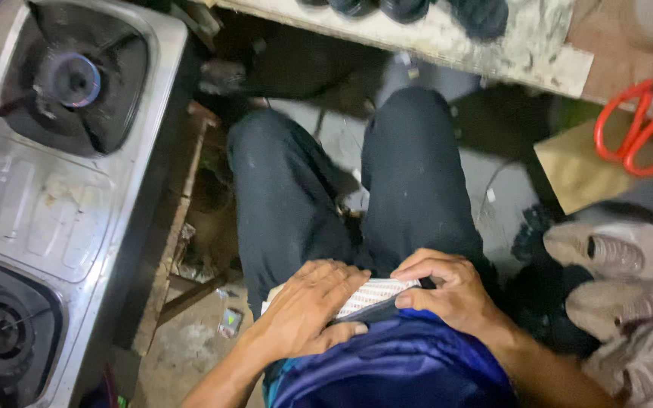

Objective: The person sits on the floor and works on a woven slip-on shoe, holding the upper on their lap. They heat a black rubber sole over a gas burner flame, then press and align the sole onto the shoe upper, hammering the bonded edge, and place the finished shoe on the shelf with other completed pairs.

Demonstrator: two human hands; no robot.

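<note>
Hands on lap: left hand (313, 308) flat over, right hand (447, 291) pinching the end of, a small red-patterned paper packet (372, 293) on dark trousers (410, 174); loose grip could drop it floorward, lit gas burner (73, 79) near.

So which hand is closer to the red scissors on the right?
The right hand. It holds the small patterned packet on the lap, below and left of the red scissors. The left hand lies further left, on the packet's other end.
</note>
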